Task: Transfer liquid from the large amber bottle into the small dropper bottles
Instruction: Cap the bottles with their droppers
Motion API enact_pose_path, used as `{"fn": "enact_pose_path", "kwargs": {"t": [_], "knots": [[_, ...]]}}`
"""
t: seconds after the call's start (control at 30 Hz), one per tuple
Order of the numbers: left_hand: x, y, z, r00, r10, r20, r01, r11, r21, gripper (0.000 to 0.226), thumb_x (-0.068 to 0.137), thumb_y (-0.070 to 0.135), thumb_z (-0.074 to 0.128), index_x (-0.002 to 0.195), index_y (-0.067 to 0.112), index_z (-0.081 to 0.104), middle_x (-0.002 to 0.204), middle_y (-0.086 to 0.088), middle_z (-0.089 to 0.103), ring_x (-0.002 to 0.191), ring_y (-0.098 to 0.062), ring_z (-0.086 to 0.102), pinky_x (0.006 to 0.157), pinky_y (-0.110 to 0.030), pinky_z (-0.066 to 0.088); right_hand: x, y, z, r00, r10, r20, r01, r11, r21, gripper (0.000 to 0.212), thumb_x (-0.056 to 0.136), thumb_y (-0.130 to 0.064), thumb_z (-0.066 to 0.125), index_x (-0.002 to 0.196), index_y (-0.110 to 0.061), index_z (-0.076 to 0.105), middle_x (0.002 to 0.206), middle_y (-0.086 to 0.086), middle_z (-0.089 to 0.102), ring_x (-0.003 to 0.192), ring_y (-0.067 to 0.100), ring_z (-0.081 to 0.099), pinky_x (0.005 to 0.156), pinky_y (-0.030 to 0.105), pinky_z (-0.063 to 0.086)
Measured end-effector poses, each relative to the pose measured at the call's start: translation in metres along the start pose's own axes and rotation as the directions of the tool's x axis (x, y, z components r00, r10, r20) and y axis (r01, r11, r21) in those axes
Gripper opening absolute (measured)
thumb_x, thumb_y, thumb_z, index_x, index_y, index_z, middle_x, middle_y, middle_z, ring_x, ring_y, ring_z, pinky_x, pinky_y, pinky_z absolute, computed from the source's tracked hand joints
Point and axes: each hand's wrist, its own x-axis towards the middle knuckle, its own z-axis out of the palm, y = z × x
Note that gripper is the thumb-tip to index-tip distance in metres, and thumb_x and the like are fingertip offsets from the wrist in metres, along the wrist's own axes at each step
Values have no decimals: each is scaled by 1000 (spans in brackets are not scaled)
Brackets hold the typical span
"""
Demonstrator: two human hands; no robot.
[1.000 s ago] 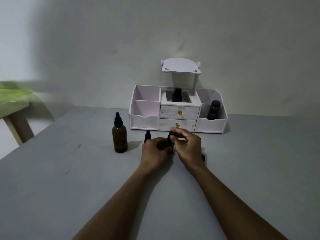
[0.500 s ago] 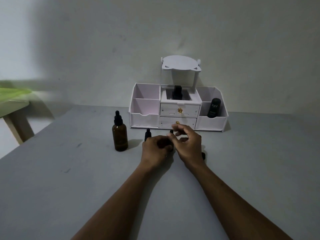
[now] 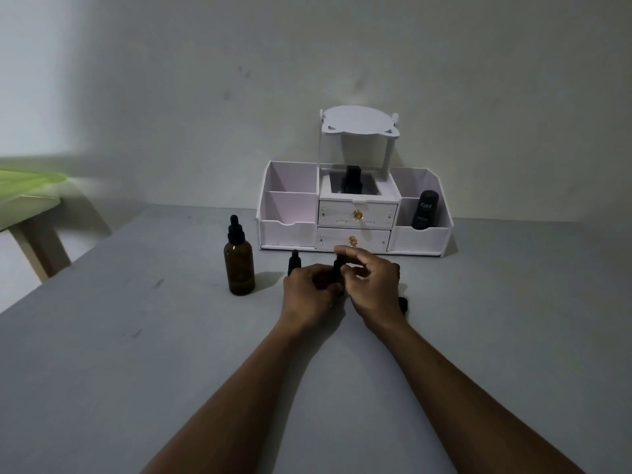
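Upright between the two hands, the small dropper bottle (image 3: 338, 273) has its long axis vertical, cap uppermost, over the middle of the counter (image 3: 136, 371). The hands hide whether its base rests there. The left hand (image 3: 307, 289) curls round its body from the left. The right hand (image 3: 374, 285) comes in from the right, thumb and forefinger pinching the black dropper cap, its other fingers loosely bent. I judge the step to be unscrewing that cap, a twist about the vertical axis with the left hand bracing the body.

The large amber bottle (image 3: 239, 268) stands upright and capped to the left, nearer the left hand but apart from it. A second small dropper bottle (image 3: 294, 262) stands just behind the left hand. Something small and dark (image 3: 403, 304) shows beside the right wrist; I cannot tell what it is. A white organiser (image 3: 287, 230) sits behind, against the wall.
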Motion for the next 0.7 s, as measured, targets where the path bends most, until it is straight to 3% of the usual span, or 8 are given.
{"fn": "enact_pose_path", "kwargs": {"t": [0.2, 0.37, 0.53, 0.63, 0.7], "knots": [[1, 2, 0, 1000, -2, 2, 2, 1000, 27, 20, 88, 5, 68, 101, 19, 75, 86, 19, 68, 79, 7, 64, 60, -2, 47, 2, 1, -1, 999, 8, -33, -8, 1000, -4, 28, 79, -5, 79, 103, -17, 73, 95, -7, 72, 90, 2, 67, 77, 15, 54], [-1, 1, 2, 999, -28, -17, 28, 1000, -5, 20, 87, 7, 71, 101, 21, 75, 89, 16, 72, 81, 5, 67, 64, -7, 52, 1, 2, -1, 1000, 16, -18, -16, 1000, 15, 28, 80, -5, 79, 104, -17, 72, 95, -7, 71, 88, -1, 66, 71, 7, 51], [-4, 2, 1, 996, -79, 28, 79, 997, -12, 40, 82, 13, 77, 119, 23, 67, 114, 10, 70, 103, -9, 68, 75, -19, 58, -1, 5, -4, 1000, -6, 1, 6, 1000, 13, 31, 82, -6, 78, 109, -18, 71, 100, -6, 71, 89, -6, 63, 68, 4, 49], [-2, 7, -17, 992, -87, 87, 76, 990, 123, 54, 84, 23, 77, 134, 20, 57, 129, 4, 61, 112, -13, 61, 79, -16, 50, -2, 8, -4, 999, -39, 1, 39, 999, -3, 35, 83, -9, 76, 116, -18, 68, 107, -4, 69, 93, -5, 62, 69, 9, 51], [-1, 8, -38, 991, -70, 114, 47, 979, 199, 48, 87, 29, 73, 132, 21, 59, 128, 0, 64, 105, -8, 61, 87, -19, 49, -1, 7, -3, 997, -76, -25, 76, 997, -20, 40, 83, -10, 76, 121, -18, 65, 113, -4, 67, 95, 1, 62, 72, 17, 54]]}}
